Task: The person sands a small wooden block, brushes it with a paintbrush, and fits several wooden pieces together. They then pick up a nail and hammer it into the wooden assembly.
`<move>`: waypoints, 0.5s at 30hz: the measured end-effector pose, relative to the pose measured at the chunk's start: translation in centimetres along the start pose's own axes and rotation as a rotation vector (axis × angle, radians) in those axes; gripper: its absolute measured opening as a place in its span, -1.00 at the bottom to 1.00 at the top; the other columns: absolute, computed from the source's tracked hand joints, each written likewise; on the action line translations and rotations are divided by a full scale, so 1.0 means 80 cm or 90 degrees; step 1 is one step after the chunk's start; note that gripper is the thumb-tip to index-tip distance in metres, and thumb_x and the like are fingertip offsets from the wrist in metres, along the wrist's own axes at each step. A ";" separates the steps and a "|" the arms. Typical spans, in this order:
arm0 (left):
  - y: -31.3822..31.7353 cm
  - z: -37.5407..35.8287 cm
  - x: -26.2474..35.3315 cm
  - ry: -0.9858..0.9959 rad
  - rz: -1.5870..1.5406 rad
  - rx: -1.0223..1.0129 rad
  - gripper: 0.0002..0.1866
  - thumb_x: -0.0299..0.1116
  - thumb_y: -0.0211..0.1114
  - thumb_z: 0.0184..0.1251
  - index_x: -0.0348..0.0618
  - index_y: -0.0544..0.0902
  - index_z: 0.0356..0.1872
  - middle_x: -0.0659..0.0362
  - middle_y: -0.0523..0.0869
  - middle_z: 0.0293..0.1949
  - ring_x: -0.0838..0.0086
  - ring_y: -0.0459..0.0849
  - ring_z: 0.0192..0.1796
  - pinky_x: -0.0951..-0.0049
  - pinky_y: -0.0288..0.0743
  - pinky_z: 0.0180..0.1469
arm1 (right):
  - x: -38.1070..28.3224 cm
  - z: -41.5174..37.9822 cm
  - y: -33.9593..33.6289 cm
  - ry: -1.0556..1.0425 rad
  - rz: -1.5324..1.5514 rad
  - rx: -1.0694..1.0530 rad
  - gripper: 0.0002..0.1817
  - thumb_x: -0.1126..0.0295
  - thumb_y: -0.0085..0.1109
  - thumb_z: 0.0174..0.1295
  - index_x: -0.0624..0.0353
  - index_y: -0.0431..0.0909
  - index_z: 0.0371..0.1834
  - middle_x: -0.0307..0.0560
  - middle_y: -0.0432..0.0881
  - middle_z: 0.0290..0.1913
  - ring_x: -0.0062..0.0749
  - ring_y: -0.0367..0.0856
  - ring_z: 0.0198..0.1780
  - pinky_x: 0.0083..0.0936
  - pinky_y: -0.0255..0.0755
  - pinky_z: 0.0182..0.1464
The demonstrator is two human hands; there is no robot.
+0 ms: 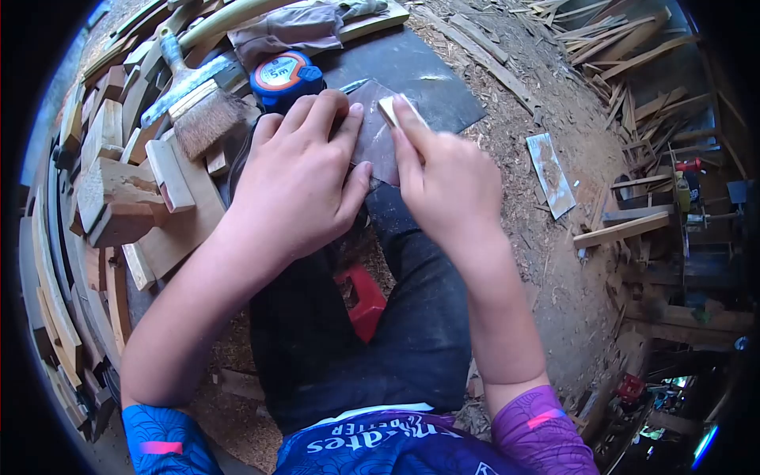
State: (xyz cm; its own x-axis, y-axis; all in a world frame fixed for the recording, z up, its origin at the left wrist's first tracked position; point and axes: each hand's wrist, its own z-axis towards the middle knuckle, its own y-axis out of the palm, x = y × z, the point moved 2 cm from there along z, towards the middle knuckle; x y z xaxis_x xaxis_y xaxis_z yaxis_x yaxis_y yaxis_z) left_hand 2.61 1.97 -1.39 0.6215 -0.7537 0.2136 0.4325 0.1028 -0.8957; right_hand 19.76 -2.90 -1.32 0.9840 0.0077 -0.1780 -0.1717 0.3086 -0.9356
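Observation:
My right hand (pixel 451 174) pinches a small pale wooden piece (pixel 388 109) between thumb and fingers. The piece rests on a grey-brown sheet that looks like sandpaper (pixel 375 138). My left hand (pixel 305 162) bears down on the sheet's left edge, fingers bent and thumb at its side. Under the sheet lies a dark flat board (pixel 431 79). Just beyond my left knuckles sits a blue and orange tape measure (pixel 281 77). A wide paintbrush (pixel 207 119) lies to its left, bristles toward me.
Wood offcuts (pixel 119 194) crowd the left side. A cloth (pixel 285 32) lies at the top. Between my legs is a red object (pixel 366 305). A pale strip (pixel 551 174) lies on the shaving-strewn ground (pixel 538 261) to the right, with wood scraps (pixel 625 47) farther off.

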 end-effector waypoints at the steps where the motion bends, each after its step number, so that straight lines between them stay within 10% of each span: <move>1: 0.000 -0.001 -0.001 0.008 0.016 0.027 -0.45 -0.17 0.24 0.32 -0.43 0.63 0.18 0.01 0.59 0.10 0.22 0.56 0.22 0.20 0.41 0.15 | -0.005 -0.011 -0.005 0.007 -0.021 -0.005 -0.59 0.12 0.10 0.45 -0.15 0.62 0.31 0.07 0.64 -0.52 0.06 0.71 -0.48 -0.01 0.55 -0.44; 15: 0.000 0.002 0.002 -0.015 0.036 -0.034 -0.43 -0.20 0.20 0.36 -0.42 0.56 0.28 -0.03 0.53 0.17 0.15 0.50 0.29 0.17 0.34 0.29 | -0.019 -0.050 -0.026 0.031 -0.049 -0.026 -0.59 0.13 0.12 0.45 -0.14 0.63 0.32 0.07 0.66 -0.53 0.05 0.70 -0.50 -0.04 0.54 -0.44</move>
State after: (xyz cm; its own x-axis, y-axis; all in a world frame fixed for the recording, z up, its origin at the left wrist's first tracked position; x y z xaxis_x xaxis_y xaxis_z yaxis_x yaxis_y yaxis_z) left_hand 2.84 1.96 -1.28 0.6591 -0.7323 0.1710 0.3619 0.1095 -0.9258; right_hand 18.41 -7.34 -0.30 0.9911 -0.0604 -0.1186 -0.0984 0.2668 -0.9587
